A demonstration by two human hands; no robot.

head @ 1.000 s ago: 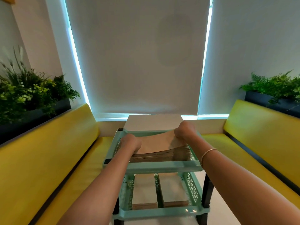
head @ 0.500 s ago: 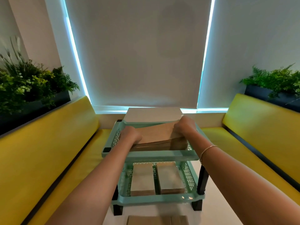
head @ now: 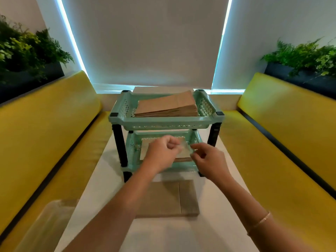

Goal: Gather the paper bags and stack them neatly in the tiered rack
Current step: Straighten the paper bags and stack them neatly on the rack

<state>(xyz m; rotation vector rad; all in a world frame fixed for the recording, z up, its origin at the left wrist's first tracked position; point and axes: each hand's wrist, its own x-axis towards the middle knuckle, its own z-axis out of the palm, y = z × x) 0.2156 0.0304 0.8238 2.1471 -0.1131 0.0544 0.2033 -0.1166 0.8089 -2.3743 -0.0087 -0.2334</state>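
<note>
Left hand (head: pixel 162 153): fingers are curling into a loose fist in front of the lower tier, and nothing is showing inside it. Motion blur is softening the fingertips, so a thin item there cannot be ruled out. Right hand (head: pixel 209 159): fingers are bending loosely, thumb and forefinger nearing each other, nothing visibly between them. I am reading both as empty and in transit, not gripping.

Both hands are hovering at the open front of the tiered rack (head: pixel 164 122), level with the lower tier, and hiding most of what is lying in it. A tan edge is showing between the hands; it is probably bags already stored there.

The top stack of paper bags (head: pixel 166 106) is sitting in the upper tier, slanting, its far right corner riding above the back rim. It is likely lying that way because the stack is longer than the tray floor allows, so it may be needing a nudge to count as neat.

The paper bags on the table (head: pixel 167 199) are lying flat just in front of the rack, below the forearms, apart from both hands. They are looking like the next lot awaiting pickup, placed close for a short reach.

A clear plastic sheet or wrapper (head: pixel 47 220) is resting at the near left corner of the table (head: pixel 107 171). Yellow benches (head: pixel 281 135) are flanking both sides.
</note>
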